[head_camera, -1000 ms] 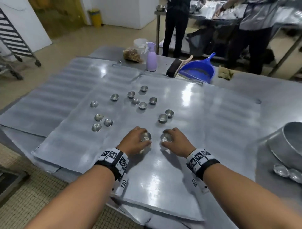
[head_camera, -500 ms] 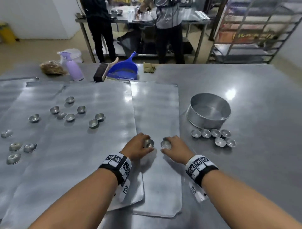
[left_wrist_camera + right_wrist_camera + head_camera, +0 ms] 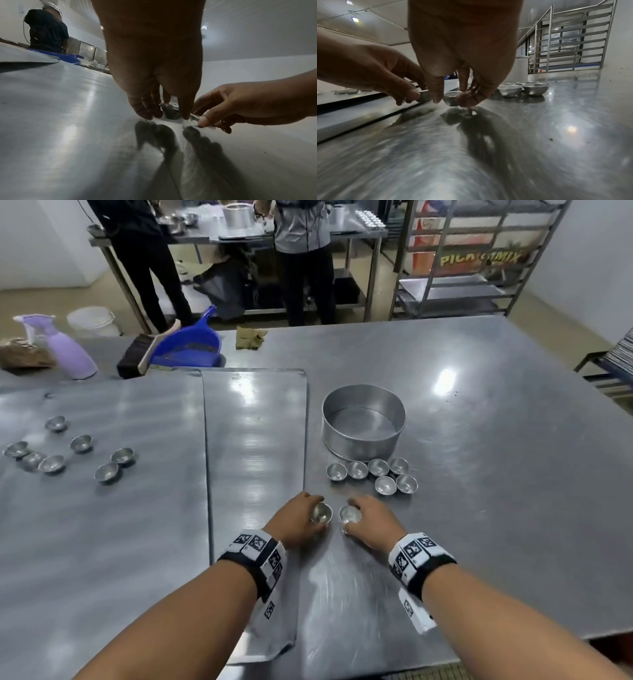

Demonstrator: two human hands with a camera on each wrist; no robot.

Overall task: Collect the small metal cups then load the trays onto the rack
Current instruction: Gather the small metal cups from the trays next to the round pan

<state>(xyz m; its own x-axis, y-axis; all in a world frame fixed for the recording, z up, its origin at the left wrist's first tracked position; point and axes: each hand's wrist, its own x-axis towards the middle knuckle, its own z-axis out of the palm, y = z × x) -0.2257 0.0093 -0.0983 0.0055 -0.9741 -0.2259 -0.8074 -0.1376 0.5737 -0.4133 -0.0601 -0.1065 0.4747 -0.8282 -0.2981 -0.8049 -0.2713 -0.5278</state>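
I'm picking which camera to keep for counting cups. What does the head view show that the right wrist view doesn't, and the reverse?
Only the head view shows the scattered cups left on the tray, the whole round tin and all six gathered cups. Only the right wrist view shows the right hand's fingertips curled under its cup. Both show the left hand and the right hand, each holding one cup.

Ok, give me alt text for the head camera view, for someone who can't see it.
Two hands, left hand and right hand, each grip a small metal cup on a steel table, just short of six gathered cups beside a round tin. More cups sit on a tray to the left.
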